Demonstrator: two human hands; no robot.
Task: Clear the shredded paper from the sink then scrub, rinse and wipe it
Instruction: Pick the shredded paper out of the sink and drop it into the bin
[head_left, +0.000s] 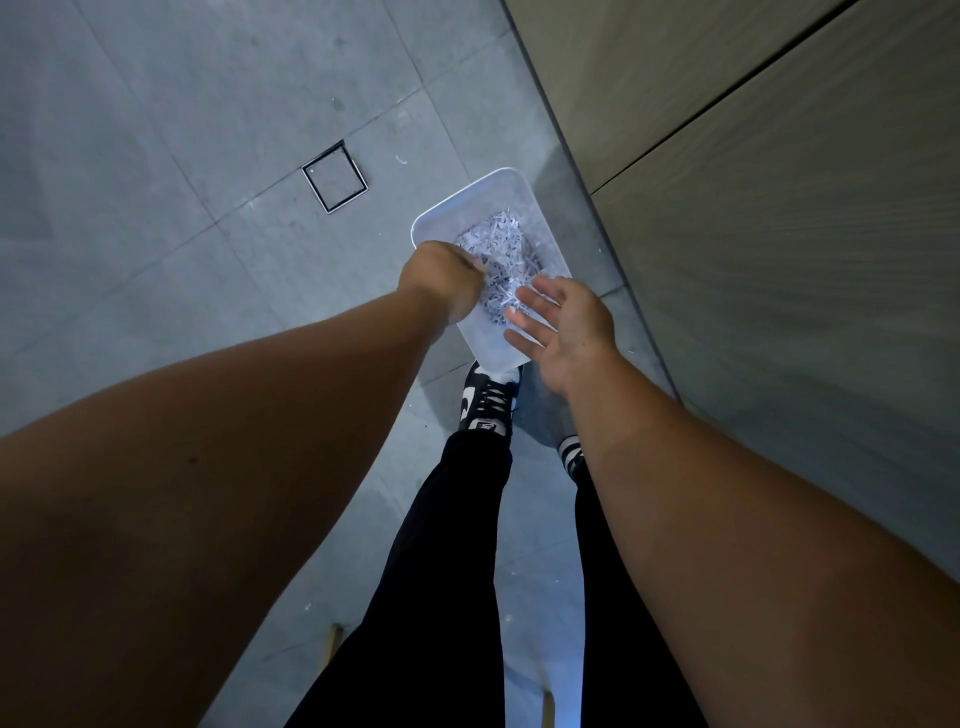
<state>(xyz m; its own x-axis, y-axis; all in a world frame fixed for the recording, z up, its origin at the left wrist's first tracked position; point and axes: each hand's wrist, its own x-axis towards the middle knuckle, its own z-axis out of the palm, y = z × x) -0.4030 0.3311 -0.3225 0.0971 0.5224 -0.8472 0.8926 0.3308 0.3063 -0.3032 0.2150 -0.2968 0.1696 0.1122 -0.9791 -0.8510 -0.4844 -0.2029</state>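
Observation:
A white plastic tub (498, 192) stands on the floor and holds a pile of shredded paper (501, 244). My left hand (441, 280) hangs over the tub's left rim, back of the hand toward me. Its fingers point down beside the paper and are hidden, so whether they hold anything is not visible. My right hand (561, 322) hovers over the tub's near right corner, palm turned inward, fingers straight and spread, holding nothing. The sink is out of view.
Grey tiled floor with a square floor drain (335, 179) lies left of the tub. Wood-grain cabinet fronts (753, 182) run along the right. My legs and black-and-white shoes (485, 400) stand just behind the tub. A few paper scraps (401, 159) dot the floor.

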